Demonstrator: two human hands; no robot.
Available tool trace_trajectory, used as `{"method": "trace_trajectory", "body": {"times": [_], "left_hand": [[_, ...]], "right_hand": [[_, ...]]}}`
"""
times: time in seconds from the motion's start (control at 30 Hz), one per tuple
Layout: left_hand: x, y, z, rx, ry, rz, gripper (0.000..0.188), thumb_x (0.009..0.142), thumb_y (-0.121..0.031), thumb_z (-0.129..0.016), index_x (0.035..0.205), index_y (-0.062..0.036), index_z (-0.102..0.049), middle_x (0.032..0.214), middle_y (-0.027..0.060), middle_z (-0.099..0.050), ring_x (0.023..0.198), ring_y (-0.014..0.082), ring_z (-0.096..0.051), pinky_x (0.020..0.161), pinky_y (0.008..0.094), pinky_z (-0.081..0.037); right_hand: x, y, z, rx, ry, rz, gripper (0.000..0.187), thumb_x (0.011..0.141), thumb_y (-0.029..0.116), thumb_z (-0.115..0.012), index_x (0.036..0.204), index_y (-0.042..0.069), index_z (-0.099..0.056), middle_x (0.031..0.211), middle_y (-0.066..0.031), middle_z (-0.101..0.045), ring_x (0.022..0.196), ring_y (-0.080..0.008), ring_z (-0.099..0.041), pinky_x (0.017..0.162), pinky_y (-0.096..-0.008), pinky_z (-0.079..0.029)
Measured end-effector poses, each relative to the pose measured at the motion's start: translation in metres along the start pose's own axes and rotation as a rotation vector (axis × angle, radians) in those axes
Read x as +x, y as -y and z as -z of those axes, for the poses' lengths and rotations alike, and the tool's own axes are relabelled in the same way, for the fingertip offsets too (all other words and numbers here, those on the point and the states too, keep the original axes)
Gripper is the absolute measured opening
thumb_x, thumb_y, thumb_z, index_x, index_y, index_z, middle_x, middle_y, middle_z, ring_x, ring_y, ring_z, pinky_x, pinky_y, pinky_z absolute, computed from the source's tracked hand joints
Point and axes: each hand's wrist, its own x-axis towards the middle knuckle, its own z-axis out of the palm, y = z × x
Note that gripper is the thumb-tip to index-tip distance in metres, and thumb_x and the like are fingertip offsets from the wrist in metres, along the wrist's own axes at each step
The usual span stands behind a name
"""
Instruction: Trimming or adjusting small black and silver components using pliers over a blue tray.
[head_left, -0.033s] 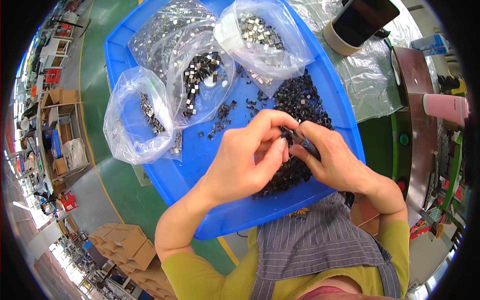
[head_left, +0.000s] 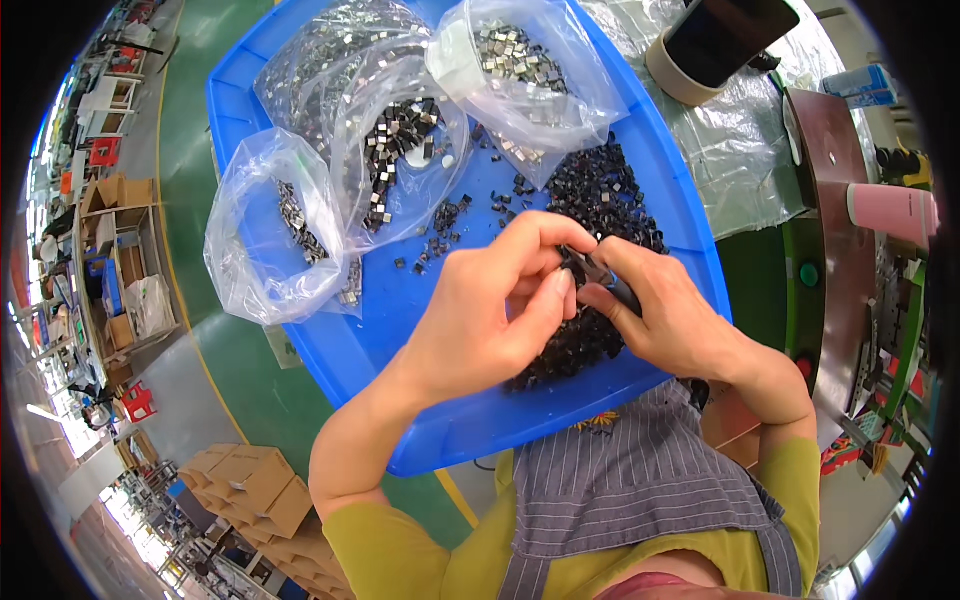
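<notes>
My left hand pinches a small dark piece between thumb and fingers, which largely hide it. Beside it, my right hand is closed around a small hand tool with dark handles. It looks like pliers or nippers, with its metal tip meeting the dark piece. Both hands hover over a heap of small black parts in a large blue tray. Left of the heap lie a few loose black parts.
Clear plastic bags hold small metallic and black pieces: one at left, one in the middle, one at the top. A phone leans in a round beige holder. A pink cup stands at right; cardboard boxes are stacked lower left.
Almost nothing differs. The tray and its bags have shifted very slightly upward in the picture, and both hands keep the same grip.
</notes>
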Motion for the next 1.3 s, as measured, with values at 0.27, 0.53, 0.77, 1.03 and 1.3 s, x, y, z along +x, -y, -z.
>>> {"method": "trace_trajectory", "body": {"times": [0.27,0.53,0.77,1.03,1.3], "left_hand": [[0.004,-0.006,-0.001,-0.150,-0.015,0.035,0.023,0.092,0.003,-0.046,0.114,0.0004,-0.049,0.072,0.0035,-0.058,0.055,0.0038,-0.052,0.049,0.0195,-0.041],[-0.007,0.005,-0.002,-0.111,0.001,0.092,0.039,0.094,0.000,-0.049,0.130,-0.0019,-0.035,0.080,0.0067,-0.062,0.056,0.0053,-0.050,0.051,0.0187,-0.042],[-0.015,0.008,-0.003,-0.261,-0.077,-0.012,0.016,0.094,0.001,-0.050,0.106,-0.0037,-0.041,0.086,0.0156,-0.065,0.057,0.0094,-0.054,0.050,0.0193,-0.042],[-0.009,0.014,-0.008,-0.366,-0.087,-0.092,0.013,0.094,0.000,-0.053,0.104,-0.0023,-0.045,0.093,0.0189,-0.065,0.061,0.0162,-0.063,0.047,0.0210,-0.046],[-0.010,0.012,-0.011,-0.330,-0.145,-0.039,0.013,0.094,0.000,-0.052,0.105,-0.0018,-0.046,0.095,0.0180,-0.065,0.064,0.0173,-0.064,0.049,0.0223,-0.047]], "right_hand": [[0.003,0.004,0.004,0.104,-0.001,-0.077,0.021,0.088,0.017,-0.064,0.086,0.000,-0.051,0.069,-0.0222,-0.058,0.067,-0.0427,-0.058,0.056,-0.0456,-0.043],[-0.010,-0.006,0.005,0.371,0.302,-0.191,0.022,0.094,0.021,-0.057,0.094,-0.001,-0.054,0.075,-0.0170,-0.064,0.072,-0.0327,-0.064,0.065,-0.0414,-0.047],[-0.010,-0.008,0.010,0.420,0.246,-0.154,0.016,0.093,0.015,-0.056,0.100,0.001,-0.055,0.079,-0.0119,-0.063,0.075,-0.0239,-0.063,0.071,-0.0355,-0.048],[-0.014,-0.014,0.005,0.409,0.166,0.022,0.023,0.093,0.018,-0.056,0.095,-0.004,-0.051,0.083,-0.0248,-0.060,0.082,-0.0432,-0.059,0.069,-0.0470,-0.044],[-0.014,-0.016,0.001,0.417,0.136,0.049,0.024,0.092,0.018,-0.057,0.096,-0.004,-0.050,0.082,-0.0254,-0.059,0.083,-0.0438,-0.058,0.070,-0.0477,-0.043]]}}
